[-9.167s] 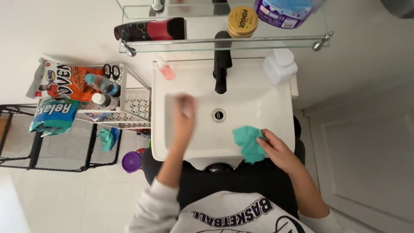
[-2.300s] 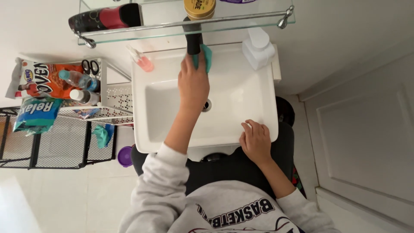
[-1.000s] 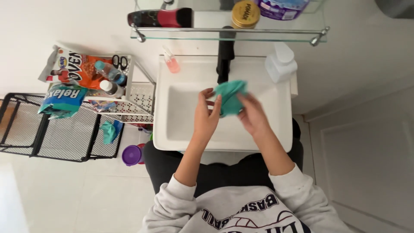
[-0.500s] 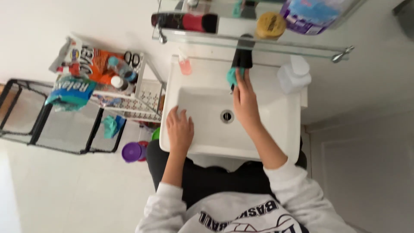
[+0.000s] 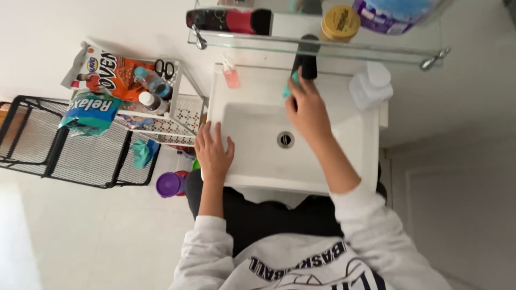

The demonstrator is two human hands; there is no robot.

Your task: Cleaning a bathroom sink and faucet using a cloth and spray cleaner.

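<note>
My right hand (image 5: 306, 110) grips a teal cloth (image 5: 292, 83) and presses it against the black faucet (image 5: 306, 60) at the back of the white sink (image 5: 252, 123). Most of the cloth is hidden under my fingers. My left hand (image 5: 213, 152) lies flat, fingers spread, on the sink's front left rim. The drain (image 5: 285, 139) shows just below my right wrist.
A pink spray bottle (image 5: 231, 75) and a white soap dispenser (image 5: 371, 88) stand on the sink's back ledge. A glass shelf (image 5: 317, 43) above holds a dark bottle, a gold-lidded jar and a purple container. A white rack (image 5: 161, 115) with bags and bottles stands left, beside a black wire rack (image 5: 64, 156).
The cloth went from both hands to my right hand alone, which carried it up to the faucet. My left hand dropped onto the sink's front left rim.
</note>
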